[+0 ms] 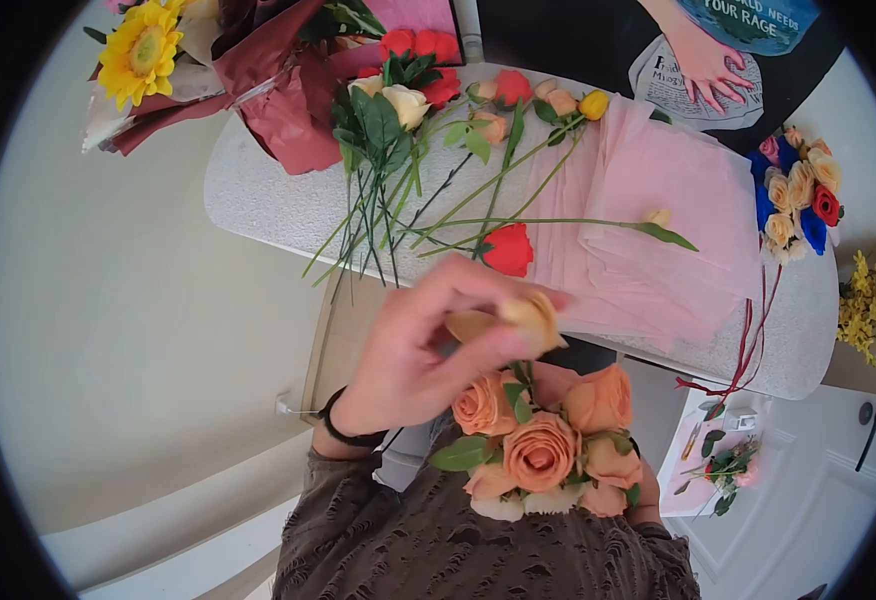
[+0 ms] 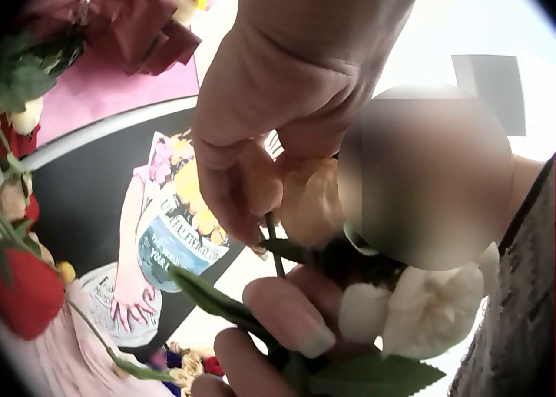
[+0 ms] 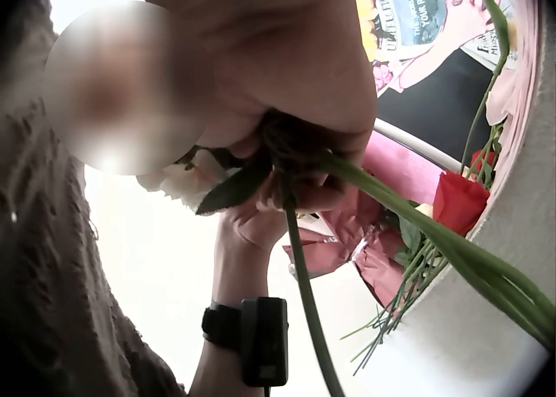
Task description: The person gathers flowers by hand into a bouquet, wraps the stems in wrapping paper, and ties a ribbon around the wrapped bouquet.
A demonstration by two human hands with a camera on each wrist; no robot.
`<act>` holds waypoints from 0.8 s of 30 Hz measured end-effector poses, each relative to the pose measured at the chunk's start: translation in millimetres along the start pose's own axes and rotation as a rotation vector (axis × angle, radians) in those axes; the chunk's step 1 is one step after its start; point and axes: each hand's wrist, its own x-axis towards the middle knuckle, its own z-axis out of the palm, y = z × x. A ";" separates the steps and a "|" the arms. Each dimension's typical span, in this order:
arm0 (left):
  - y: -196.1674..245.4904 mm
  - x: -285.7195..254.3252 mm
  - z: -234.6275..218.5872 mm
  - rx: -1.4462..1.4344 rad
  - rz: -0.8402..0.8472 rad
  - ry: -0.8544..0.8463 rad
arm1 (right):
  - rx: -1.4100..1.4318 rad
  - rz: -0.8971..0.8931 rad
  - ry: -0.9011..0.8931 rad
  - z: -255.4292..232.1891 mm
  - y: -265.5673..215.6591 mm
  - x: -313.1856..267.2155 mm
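Note:
My left hand (image 1: 408, 350) pinches a pale peach-yellow flower (image 1: 530, 318) just above a bunch of peach roses (image 1: 540, 452). In the left wrist view, the fingers of my left hand (image 2: 278, 93) curl round that flower (image 2: 311, 201), and its thin stem points down toward my other hand. My right hand (image 3: 295, 76) grips the bunch's green stems (image 3: 452, 245), which run out below the fist. White blooms (image 2: 434, 310) and green leaves (image 2: 217, 297) stand beside the right thumb. From the head view, the roses hide most of the right hand.
On the pale table (image 1: 258, 190) lie loose stems with red roses (image 1: 508, 250), a yellow bud (image 1: 593, 105) and folded pink wrapping (image 1: 658, 210). A wrapped bouquet with a sunflower (image 1: 143, 52) is at the back left. A small blue-and-peach bouquet (image 1: 798, 190) lies at the right.

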 end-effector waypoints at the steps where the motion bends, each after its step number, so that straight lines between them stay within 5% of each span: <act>1: -2.0 1.9 -2.1 0.002 -0.002 0.002 | -0.408 -0.191 0.054 4.3 4.1 3.4; 4: -17.0 6.7 -11.4 -0.128 0.185 -0.262 | -0.435 -0.139 0.042 -4.0 5.4 -1.5; 8: -28.6 8.0 -16.2 -0.242 0.108 -0.293 | -0.438 -0.141 0.068 -3.6 8.9 -4.5; 10: -27.8 8.6 -15.5 -0.537 0.006 -0.256 | -0.442 -0.145 0.072 -3.3 10.2 -4.4; 14: -18.3 23.0 -30.3 -0.449 -0.050 -0.362 | -0.446 -0.153 0.083 -2.9 13.9 -1.0; 16: 0.2 32.0 -30.4 0.092 -0.053 -0.453 | -0.450 -0.157 0.095 -2.6 16.3 -2.4; 24: -30.8 37.1 -37.5 -0.018 0.041 -0.653 | -0.476 -0.188 0.138 -6.7 20.1 -1.4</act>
